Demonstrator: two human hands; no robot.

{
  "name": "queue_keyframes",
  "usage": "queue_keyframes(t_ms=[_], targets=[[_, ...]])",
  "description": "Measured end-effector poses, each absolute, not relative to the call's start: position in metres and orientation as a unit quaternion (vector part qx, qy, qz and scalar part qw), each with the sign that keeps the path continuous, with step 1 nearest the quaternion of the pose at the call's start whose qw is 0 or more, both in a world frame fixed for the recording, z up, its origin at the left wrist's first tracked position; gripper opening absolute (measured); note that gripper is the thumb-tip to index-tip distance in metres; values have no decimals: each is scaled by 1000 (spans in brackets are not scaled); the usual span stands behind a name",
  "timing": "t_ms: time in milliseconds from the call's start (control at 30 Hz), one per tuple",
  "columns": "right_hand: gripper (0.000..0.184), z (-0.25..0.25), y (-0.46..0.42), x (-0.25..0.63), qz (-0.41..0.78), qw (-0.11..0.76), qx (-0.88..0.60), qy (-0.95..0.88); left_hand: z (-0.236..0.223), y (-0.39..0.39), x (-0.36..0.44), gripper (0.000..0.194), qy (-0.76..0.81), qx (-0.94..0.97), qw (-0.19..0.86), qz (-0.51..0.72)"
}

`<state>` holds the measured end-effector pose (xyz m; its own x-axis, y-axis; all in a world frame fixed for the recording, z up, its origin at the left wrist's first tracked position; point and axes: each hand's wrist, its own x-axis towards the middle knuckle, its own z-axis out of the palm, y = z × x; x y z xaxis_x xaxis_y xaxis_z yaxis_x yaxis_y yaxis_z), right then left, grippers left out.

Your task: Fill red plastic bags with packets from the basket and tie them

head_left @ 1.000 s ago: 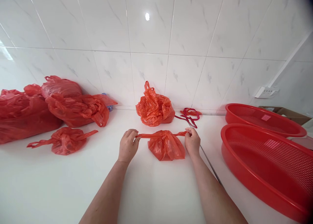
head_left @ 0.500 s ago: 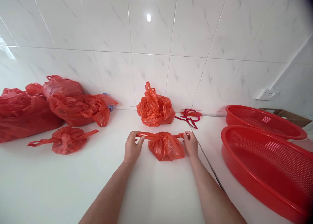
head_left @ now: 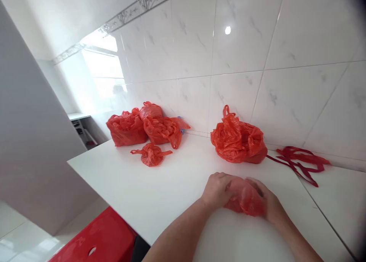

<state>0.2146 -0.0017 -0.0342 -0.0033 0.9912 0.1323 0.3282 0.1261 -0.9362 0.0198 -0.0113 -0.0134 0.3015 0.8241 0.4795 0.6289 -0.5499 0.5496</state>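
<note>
A small red plastic bag (head_left: 246, 199), slightly blurred, is between my two hands over the white table. My left hand (head_left: 217, 189) grips its left side with curled fingers. On the opposite side, my right hand (head_left: 268, 201) is closed around it, fingertips partly hidden by the plastic. Just behind stands a bigger, crumpled red plastic bag (head_left: 238, 140) against the wall. A small knotted red bag (head_left: 152, 155) lies farther left, its two tied ends spread sideways. What the held bag contains cannot be made out.
Several full red bags (head_left: 127, 128) stand along the wall at the back left. Dark red ribbon (head_left: 307, 163) lies loose at the right, near a seam in the white tabletop (head_left: 183, 178). A red stool (head_left: 100, 237) is below the table's left edge.
The view has swung left, bringing in the stool and losing the red baskets. My hands have moved from the stretched bag handles to the sides of the bag.
</note>
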Motion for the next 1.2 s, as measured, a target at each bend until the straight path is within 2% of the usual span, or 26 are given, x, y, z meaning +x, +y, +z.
queue_keyframes(t_ms=[33,100,233,400,500,600,667,833,967,1100,1200], targets=[[45,-35,1,217,363,430,-559,-609,-12,-10,14,46,461,792,110,385],[49,-35,4,222,352,393,-577,-623,-9,-7,-1,40,490,757,61,427],[57,-36,4,224,325,379,-593,-632,-6,2,-51,42,576,638,-17,512],[50,-40,4,221,337,361,-598,-631,-3,6,-128,42,656,489,-105,566],[45,-40,3,219,328,364,-598,-634,-1,1,-149,39,693,437,-158,551],[40,-38,1,215,318,371,-597,-636,0,0,-148,35,711,469,-216,478],[35,-37,0,214,314,377,-591,-640,-1,3,-144,31,706,521,-218,428],[28,-36,-3,211,303,388,-576,-652,-15,13,-155,25,755,559,-133,316],[24,-34,-3,207,279,388,-580,-660,-14,16,-153,35,776,527,-174,300],[22,-32,-2,203,261,385,-587,-663,7,21,-117,34,674,628,-227,316],[22,-31,-3,203,268,393,-585,-657,25,33,-78,30,575,726,-154,345]])
